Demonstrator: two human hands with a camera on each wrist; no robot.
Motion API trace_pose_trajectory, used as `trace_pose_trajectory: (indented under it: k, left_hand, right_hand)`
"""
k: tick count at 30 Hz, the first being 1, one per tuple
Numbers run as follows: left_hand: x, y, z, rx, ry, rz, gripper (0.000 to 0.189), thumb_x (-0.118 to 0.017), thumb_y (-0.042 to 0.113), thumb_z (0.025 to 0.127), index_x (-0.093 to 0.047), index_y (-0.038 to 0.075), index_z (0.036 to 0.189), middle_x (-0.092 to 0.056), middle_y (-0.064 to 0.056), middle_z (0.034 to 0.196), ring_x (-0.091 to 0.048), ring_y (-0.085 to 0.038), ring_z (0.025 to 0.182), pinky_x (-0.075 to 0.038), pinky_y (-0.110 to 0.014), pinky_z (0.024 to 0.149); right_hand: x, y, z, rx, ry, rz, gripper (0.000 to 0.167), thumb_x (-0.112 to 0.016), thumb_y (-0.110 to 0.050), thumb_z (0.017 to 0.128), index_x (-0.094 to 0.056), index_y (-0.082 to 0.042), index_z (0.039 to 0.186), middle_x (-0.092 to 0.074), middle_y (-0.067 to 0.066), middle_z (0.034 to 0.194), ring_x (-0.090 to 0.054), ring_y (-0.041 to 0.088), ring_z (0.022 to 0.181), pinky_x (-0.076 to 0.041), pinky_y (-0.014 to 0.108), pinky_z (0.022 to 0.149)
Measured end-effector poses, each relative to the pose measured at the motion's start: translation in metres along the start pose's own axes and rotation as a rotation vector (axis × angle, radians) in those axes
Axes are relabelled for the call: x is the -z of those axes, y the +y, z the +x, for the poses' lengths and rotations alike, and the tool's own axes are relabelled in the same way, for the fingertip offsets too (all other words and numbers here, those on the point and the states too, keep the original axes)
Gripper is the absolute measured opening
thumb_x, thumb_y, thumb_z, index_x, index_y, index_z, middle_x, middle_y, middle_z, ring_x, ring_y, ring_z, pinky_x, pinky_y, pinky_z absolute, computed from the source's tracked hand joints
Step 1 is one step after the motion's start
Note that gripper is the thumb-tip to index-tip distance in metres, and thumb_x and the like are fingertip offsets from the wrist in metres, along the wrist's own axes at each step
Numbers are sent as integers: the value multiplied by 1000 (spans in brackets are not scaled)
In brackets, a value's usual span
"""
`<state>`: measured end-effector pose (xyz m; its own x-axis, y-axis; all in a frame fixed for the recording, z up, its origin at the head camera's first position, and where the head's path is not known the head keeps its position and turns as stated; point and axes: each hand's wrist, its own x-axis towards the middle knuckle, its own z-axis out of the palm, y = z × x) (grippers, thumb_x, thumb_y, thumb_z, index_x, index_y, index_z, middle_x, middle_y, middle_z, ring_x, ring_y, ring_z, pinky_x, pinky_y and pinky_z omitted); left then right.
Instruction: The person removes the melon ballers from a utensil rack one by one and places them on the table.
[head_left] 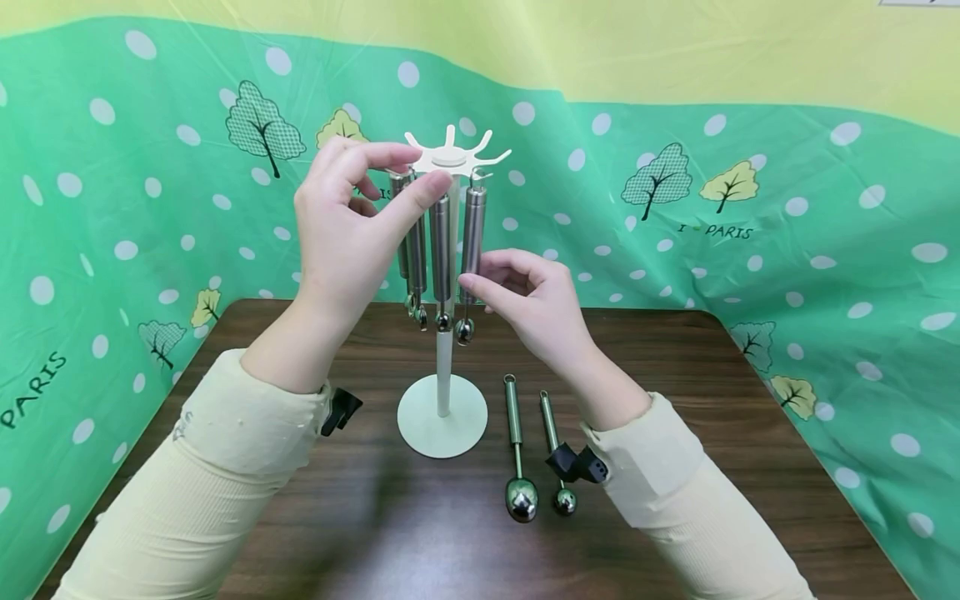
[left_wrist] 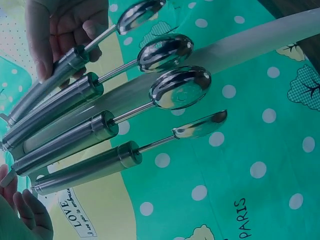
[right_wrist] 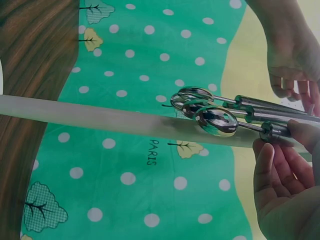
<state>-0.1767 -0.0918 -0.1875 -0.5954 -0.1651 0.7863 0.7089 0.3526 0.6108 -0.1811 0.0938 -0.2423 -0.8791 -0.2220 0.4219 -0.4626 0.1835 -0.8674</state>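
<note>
A white rack (head_left: 447,158) with hooked arms stands on a round base. Several steel melon ballers hang from its hooks by their handles, bowls downward. At the top, my left hand (head_left: 341,212) pinches the rack's edge between thumb and index finger; part of that grip is hidden. Lower on the right side, my right hand (head_left: 536,304) holds the handle of the rightmost melon baller (head_left: 472,229), thumb in front and fingers behind. That baller's rounded bowl (right_wrist: 216,120) points down the pole in the right wrist view. Beside it hang other melon ballers (left_wrist: 180,87).
Two more scoops lie on the dark wooden table (head_left: 337,517) right of the rack's base (head_left: 442,433): a larger oval one (head_left: 521,498) and a small round one (head_left: 565,500) near my right wrist. A green and yellow patterned cloth (head_left: 675,275) surrounds the table.
</note>
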Motion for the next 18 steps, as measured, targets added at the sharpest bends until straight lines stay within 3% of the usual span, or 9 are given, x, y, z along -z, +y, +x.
trace_pose_trajectory:
  k: [3, 8, 13, 18]
  left_hand:
    - [0, 0, 0, -1, -14, 23, 33, -83, 23, 80, -75, 5, 106, -53, 23, 93, -44, -4, 90, -42, -22, 69]
    - [2, -4, 2, 25, -43, 76, 39, -83, 25, 81, -73, 9, 116, -50, 18, 107, -37, -4, 115, -39, -23, 86]
    - [5, -5, 4, 67, -88, 97, 44, -80, 26, 83, -70, 15, 124, -55, 3, 129, -35, -6, 123, -39, -24, 90]
    - [8, -6, 7, 115, -146, 93, 48, -77, 29, 86, -65, 18, 131, -53, 7, 141, -34, -6, 126, -40, -25, 94]
  right_hand:
    - [2, -2, -3, 19, 15, 13, 21, -74, -10, 87, -72, -1, 106, -69, -5, 82, -61, 14, 67, -55, 26, 63]
    - [4, -5, -10, 40, 50, 25, 20, -75, -7, 86, -72, 0, 104, -67, -8, 78, -58, 13, 64, -53, 25, 61]
    - [5, -4, -16, 42, 59, 23, 19, -74, -5, 87, -71, 1, 104, -67, -9, 78, -59, 15, 65, -51, 24, 60]
    - [6, -3, -19, 47, 68, 42, 18, -73, -4, 87, -71, 2, 103, -67, -10, 77, -60, 17, 64, -52, 25, 61]
